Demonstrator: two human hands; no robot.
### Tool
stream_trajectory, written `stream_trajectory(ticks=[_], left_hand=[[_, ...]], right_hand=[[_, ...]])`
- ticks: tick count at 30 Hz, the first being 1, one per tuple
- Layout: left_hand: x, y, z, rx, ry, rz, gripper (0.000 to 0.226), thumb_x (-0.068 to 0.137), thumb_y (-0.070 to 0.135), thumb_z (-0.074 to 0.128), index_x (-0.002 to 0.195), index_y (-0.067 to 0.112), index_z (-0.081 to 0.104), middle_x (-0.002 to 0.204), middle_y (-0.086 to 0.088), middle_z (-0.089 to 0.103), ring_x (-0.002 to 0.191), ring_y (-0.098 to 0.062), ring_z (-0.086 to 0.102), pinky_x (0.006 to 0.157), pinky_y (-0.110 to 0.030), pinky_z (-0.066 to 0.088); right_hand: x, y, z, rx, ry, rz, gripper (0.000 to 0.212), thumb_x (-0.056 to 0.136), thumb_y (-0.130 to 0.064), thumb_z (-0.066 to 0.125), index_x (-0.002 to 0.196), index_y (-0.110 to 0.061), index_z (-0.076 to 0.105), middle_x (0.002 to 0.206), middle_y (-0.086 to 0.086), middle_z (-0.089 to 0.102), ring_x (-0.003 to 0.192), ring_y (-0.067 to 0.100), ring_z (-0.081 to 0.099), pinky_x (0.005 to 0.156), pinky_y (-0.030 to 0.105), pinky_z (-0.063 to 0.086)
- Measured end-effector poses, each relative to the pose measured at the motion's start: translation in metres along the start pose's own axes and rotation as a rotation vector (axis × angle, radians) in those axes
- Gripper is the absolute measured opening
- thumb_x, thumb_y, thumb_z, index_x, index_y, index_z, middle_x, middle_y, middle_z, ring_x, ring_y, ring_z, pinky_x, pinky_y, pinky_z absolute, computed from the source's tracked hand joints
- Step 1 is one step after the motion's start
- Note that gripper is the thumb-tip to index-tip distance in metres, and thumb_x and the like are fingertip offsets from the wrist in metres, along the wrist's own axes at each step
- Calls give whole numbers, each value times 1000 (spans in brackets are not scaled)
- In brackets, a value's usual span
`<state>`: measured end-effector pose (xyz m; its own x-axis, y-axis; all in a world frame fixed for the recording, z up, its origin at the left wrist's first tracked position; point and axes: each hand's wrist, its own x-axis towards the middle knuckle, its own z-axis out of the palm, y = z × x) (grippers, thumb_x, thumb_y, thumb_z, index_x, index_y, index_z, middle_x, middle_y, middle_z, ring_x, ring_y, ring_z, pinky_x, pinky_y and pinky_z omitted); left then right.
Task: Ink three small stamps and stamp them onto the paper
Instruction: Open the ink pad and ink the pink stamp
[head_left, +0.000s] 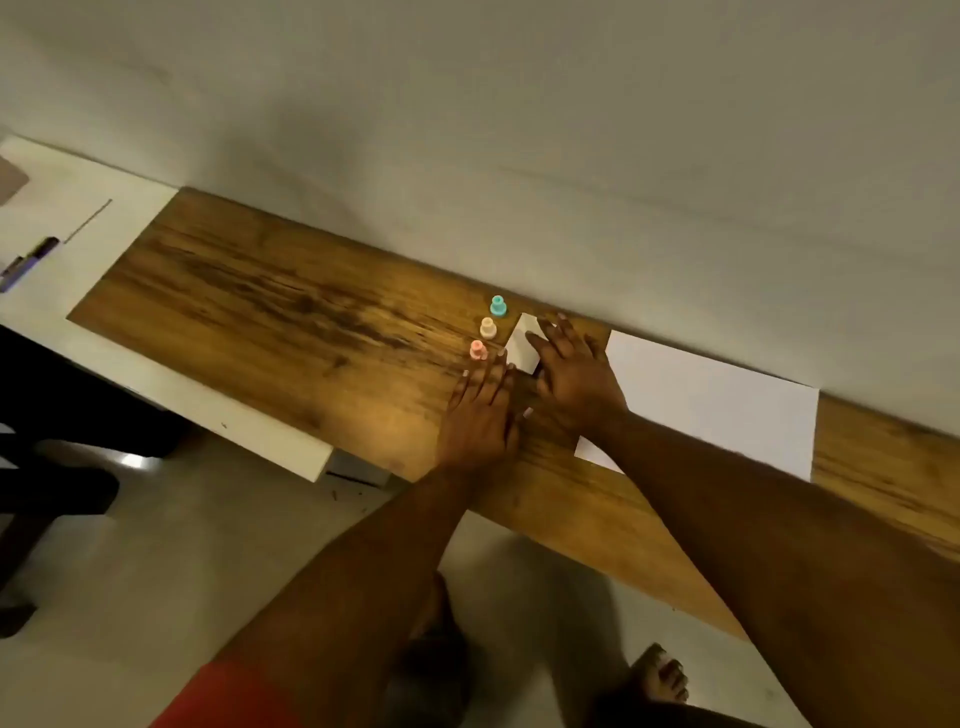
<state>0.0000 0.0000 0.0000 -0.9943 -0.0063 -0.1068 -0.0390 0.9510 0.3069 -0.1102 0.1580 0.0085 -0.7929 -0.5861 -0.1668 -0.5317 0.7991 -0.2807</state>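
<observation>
The left hand (480, 415) lies flat on the wooden counter (285, 312), fingers straight and holding nothing. Just beyond its fingertips stands the pink stamp (478, 349); the beige stamp (488, 328) and teal stamp (498, 305) line up farther out, so all 3 stand upright in a row. The right hand (571, 374), fingers spread and fairly straight, rests on a small white block (522, 345), which shows just past the left hand's fingertips. The white paper (717, 400) lies flat to the right of the right hand, partly under its forearm.
</observation>
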Motion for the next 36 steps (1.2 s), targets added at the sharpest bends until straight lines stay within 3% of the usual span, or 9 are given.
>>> stream_trajectory(ticks=[6,11,14,21,26,29,33,36], left_hand=[[7,-1,21,-57,70,-84,71,110,59,32,165,16,31,171,-7,34,156,-28,34,124,-46,29],[8,-7,31,-61,134,-167,83,105,68,39,166,12,30,172,-9,32,158,-28,30,126,-46,28],[3,-6,35,-63,162,-189,86,101,69,47,163,10,36,167,-11,41,155,-30,35,124,-45,30],[-15,-6,38,-156,187,-188,72,102,55,58,157,9,47,159,-11,51,149,-30,44,124,-41,30],[-35,-13,35,-268,127,-154,73,96,55,67,155,16,49,165,-6,43,151,-25,40,120,-40,36],[-43,-21,33,-323,77,-112,72,90,54,75,151,21,54,168,-3,39,156,-24,32,123,-40,32],[-54,-28,30,-371,18,-55,70,83,53,84,143,26,60,172,-1,33,161,-22,21,129,-40,16],[-64,-31,30,-386,-14,-50,68,80,53,86,139,28,62,174,1,27,163,-21,13,131,-43,7]], right_hand=[[14,9,17,-62,-47,-27,62,108,-46,30,165,-28,16,174,2,6,160,24,1,126,46,10],[2,4,27,-83,-4,-31,59,106,-45,36,163,-31,26,171,2,20,158,26,14,123,50,21],[-10,0,31,-130,9,-40,57,105,-45,40,160,-33,33,168,3,29,154,29,23,120,51,26],[-46,-8,38,-163,25,-32,52,108,-48,34,158,-33,39,161,7,39,147,33,32,119,50,28],[-73,-10,36,-198,-46,-64,55,108,-52,34,159,-33,35,159,8,39,145,33,35,119,48,29],[-83,-7,33,-167,-73,-114,54,105,-53,41,156,-33,41,158,8,39,146,31,35,119,47,30],[-92,-2,32,-154,-159,-189,56,106,-54,37,157,-31,36,169,2,25,155,27,23,125,47,17],[-97,-3,32,-119,-197,-208,56,105,-55,35,155,-30,39,164,1,37,150,27,35,124,44,20]])
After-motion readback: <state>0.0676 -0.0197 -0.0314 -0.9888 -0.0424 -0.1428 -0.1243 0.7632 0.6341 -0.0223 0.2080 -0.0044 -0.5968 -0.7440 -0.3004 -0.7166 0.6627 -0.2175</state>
